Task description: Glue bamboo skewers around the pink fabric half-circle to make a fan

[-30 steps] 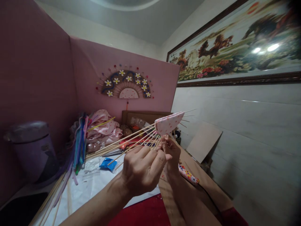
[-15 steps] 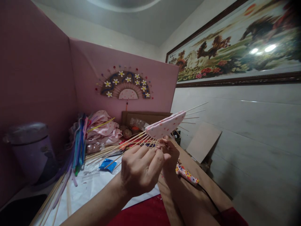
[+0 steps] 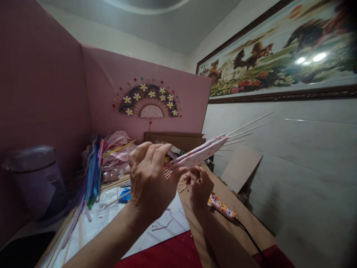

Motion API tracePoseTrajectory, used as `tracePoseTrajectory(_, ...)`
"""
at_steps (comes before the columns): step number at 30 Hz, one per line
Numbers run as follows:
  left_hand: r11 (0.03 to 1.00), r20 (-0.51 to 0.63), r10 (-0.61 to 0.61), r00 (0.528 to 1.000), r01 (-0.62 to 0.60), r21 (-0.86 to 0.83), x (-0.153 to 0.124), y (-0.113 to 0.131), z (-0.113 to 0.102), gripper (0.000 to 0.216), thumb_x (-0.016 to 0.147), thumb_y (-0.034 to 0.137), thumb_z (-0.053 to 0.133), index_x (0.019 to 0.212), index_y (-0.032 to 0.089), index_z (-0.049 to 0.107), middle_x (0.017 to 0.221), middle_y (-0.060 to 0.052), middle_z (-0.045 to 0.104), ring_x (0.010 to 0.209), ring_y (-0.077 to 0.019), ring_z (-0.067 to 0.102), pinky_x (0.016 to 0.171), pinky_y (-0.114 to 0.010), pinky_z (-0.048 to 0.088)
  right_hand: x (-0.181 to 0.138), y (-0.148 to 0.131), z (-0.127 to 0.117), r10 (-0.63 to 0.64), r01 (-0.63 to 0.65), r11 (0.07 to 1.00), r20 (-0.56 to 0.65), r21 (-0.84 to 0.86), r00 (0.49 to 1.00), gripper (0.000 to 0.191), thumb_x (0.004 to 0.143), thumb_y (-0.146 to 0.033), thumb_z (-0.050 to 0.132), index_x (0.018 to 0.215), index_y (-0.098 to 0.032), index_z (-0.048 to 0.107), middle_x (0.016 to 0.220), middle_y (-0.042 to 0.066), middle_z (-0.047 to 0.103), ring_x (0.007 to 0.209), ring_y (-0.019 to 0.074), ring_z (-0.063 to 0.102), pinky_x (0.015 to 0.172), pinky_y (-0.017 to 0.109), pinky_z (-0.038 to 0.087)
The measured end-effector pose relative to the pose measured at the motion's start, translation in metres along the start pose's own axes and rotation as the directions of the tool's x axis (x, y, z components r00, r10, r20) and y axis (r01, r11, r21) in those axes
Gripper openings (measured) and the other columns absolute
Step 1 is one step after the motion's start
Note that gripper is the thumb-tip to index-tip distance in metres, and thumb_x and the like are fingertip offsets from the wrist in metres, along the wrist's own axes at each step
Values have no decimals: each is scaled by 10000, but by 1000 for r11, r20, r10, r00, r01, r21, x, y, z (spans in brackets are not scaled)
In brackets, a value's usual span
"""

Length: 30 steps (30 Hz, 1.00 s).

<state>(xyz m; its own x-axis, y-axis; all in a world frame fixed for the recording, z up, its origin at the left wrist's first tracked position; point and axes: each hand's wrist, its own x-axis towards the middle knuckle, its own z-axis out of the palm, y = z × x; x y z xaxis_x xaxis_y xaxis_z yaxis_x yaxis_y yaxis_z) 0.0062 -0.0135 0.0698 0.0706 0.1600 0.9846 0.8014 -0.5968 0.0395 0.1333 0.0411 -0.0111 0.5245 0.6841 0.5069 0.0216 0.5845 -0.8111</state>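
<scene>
A small fan piece (image 3: 199,154) of pink dotted fabric with thin bamboo sticks (image 3: 245,128) poking out is held up in front of me, seen almost edge-on. My left hand (image 3: 149,180) is raised, its fingers closed on the piece's near end. My right hand (image 3: 198,186) sits just below it, fingers curled and pinching the sticks at the underside. The sticks' lower ends are hidden behind my left hand.
A finished fan (image 3: 147,100) hangs on the pink board. Loose sticks and coloured strips (image 3: 93,171), pink cloth (image 3: 119,149), a blue packet (image 3: 122,195) and white paper (image 3: 164,227) lie on the table. A dotted tool with a cord (image 3: 221,206) lies at right; a purple bin (image 3: 33,178) at left.
My left hand rose and moved onto the near end of the fan piece. The piece tilted flatter, and its sticks now reach farther up and right.
</scene>
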Motion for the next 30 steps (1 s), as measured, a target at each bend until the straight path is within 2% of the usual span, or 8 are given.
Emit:
tracePoseTrajectory(4,997,155,-17,988,28,-73,2,-4,2,119,713,282,707,769,203,638,703,-27,659,818,-248,556,777,-446,381,1,3,-2,-60,60,997,2,-43,998,165,781,-307,558,675,-189,517,533,-48,542,401,73,457,365,183,347)
tracePoseTrajectory(8,989,157,-37,987,59,-133,2,-2,1,131,730,260,690,623,211,632,609,0,649,762,-223,561,735,-423,365,1,4,-2,-80,79,996,-1,-47,997,177,784,-324,571,679,-187,530,545,-42,560,405,77,467,373,187,358)
tracePoseTrajectory(14,987,123,-37,992,56,-154,2,2,-2,101,700,258,720,618,240,664,578,27,655,781,-224,587,803,-452,358,2,4,-3,-146,145,988,-8,-50,989,204,808,-336,557,668,-188,545,501,-49,546,399,83,462,379,190,358)
tracePoseTrajectory(19,987,92,-1,996,15,-161,3,1,-2,92,686,242,733,624,243,665,603,22,670,790,-228,591,819,-457,371,2,1,-4,-140,140,989,-4,-49,990,182,798,-316,575,672,-187,559,511,-49,555,361,69,421,349,181,332)
tracePoseTrajectory(22,985,91,27,996,-11,-172,3,1,-2,66,687,233,733,663,246,673,621,27,676,799,-224,598,834,-454,379,3,0,-4,-145,146,988,24,-43,989,172,802,-291,561,666,-186,555,513,-45,566,358,69,434,358,179,360)
tracePoseTrajectory(26,983,128,53,990,-30,-179,2,1,-2,74,682,254,740,729,252,683,655,29,691,835,-236,599,872,-480,350,5,1,-6,-174,174,983,16,-60,985,116,787,-276,543,720,-184,566,601,-21,621,394,79,488,391,189,414)
tracePoseTrajectory(30,986,194,43,980,-11,-167,2,5,-3,236,644,307,773,856,244,689,758,3,720,888,-259,588,875,-488,352,6,3,-7,-196,198,978,32,-61,980,100,773,-269,537,715,-190,553,592,-20,621,429,96,514,435,202,434)
